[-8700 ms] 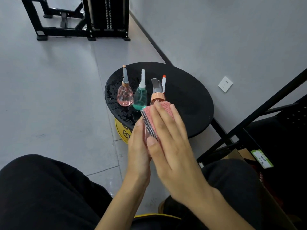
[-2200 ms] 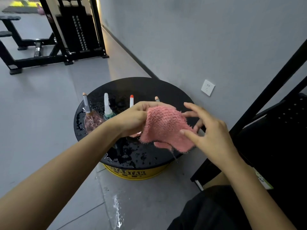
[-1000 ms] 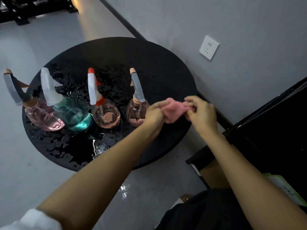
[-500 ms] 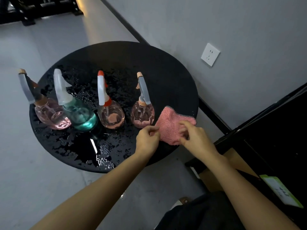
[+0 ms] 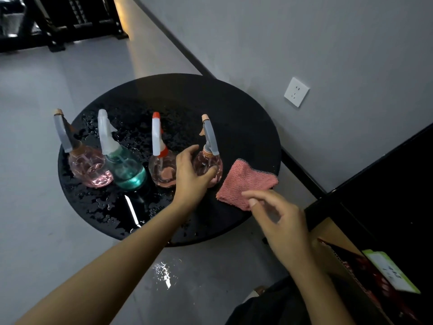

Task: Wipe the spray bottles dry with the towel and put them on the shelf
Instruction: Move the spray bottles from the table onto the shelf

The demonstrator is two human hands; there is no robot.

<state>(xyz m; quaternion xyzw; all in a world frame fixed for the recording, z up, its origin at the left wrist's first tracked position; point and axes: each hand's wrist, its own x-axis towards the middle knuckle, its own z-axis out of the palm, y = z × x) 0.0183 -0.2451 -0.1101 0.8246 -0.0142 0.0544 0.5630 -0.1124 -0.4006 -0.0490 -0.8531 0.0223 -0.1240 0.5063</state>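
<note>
Wet round black table (image 5: 234,109), white wall socket (image 5: 296,91), cardboard box (image 5: 331,235)

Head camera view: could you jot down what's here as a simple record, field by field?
Table: round black table, wet with droplets
Bottles: upright in a row: left pink bottle, teal bottle, middle pink bottle, right pink bottle
Towel: pink towel, flat on the table, right of the bottles
Left hand: grips the right pink bottle
Right hand: open at the towel's near corner, holding nothing

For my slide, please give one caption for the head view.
Left hand grips the pink spray bottle nearest the pink towel on a wet round table.
</note>
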